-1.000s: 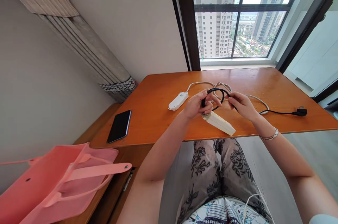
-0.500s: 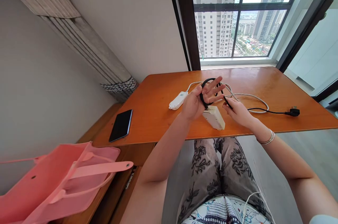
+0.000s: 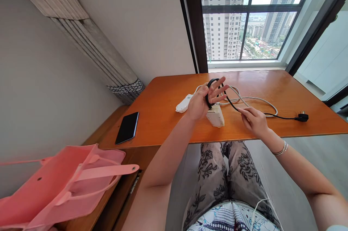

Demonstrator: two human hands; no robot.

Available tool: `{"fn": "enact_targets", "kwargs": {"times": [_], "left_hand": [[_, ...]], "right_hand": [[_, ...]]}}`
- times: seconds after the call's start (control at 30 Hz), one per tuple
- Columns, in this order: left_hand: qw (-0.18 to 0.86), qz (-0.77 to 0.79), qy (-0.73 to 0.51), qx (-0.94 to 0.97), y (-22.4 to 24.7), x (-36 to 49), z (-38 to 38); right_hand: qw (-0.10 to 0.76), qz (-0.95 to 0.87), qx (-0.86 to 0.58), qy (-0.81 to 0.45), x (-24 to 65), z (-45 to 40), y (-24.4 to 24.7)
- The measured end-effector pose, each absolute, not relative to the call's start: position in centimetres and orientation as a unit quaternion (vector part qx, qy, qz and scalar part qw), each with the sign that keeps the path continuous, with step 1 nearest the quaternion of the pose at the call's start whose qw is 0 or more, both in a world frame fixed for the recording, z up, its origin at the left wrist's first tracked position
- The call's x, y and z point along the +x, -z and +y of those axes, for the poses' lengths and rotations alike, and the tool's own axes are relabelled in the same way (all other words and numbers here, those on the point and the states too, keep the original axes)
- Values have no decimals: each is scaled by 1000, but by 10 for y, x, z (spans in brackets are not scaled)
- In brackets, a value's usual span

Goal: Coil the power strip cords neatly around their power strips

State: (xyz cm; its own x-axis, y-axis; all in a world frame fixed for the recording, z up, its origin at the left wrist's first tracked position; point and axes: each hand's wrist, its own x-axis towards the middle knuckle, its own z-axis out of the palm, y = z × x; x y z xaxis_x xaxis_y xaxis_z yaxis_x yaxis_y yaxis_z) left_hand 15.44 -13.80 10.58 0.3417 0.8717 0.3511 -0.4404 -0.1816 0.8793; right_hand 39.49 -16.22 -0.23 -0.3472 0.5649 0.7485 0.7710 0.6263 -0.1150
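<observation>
Loops of a black power cord [image 3: 208, 93] wrap around my left hand [image 3: 203, 101], with the thumb over them and the other fingers spread. Below that hand hangs or stands a small white box [image 3: 216, 116] at the cord's end; whether it touches the table I cannot tell. My right hand [image 3: 255, 119] pinches the same cord a short way to the right. From there the cord runs over the table to a black plug [image 3: 302, 116]. Behind my hands lies a white cable [image 3: 261, 99] in loose loops, leading toward a white power strip [image 3: 183, 104] partly hidden by my left hand.
A black phone [image 3: 127, 128] lies on the left of the wooden table [image 3: 163, 129]. An open pink bag [image 3: 67, 184] stands at the lower left, on a lower wooden surface. Beyond the table's far edge is a window [image 3: 244, 35]; a grey curtain [image 3: 103, 57] hangs at the left.
My right hand has drawn away to the right along the black cord, leaving a longer stretch between my hands. The white box has shifted slightly left and up with my left hand.
</observation>
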Motion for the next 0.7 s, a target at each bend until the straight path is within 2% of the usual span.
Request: {"fn": "enact_targets", "kwargs": {"times": [0.23, 0.53, 0.6, 0.7], "left_hand": [[650, 142, -510, 545, -104, 162, -138], [656, 128, -455, 589, -103, 165, -143], [643, 141, -452, 602, -102, 167, -145], [642, 175, -435, 607, -102, 168, -148]], "right_hand": [[408, -837, -284, 229, 368, -178, -43], [467, -842, -202, 179, 350, -176, -82], [474, -838, -207, 174, 347, -174, -87], [483, -811, -293, 150, 346, -171, -98]]}}
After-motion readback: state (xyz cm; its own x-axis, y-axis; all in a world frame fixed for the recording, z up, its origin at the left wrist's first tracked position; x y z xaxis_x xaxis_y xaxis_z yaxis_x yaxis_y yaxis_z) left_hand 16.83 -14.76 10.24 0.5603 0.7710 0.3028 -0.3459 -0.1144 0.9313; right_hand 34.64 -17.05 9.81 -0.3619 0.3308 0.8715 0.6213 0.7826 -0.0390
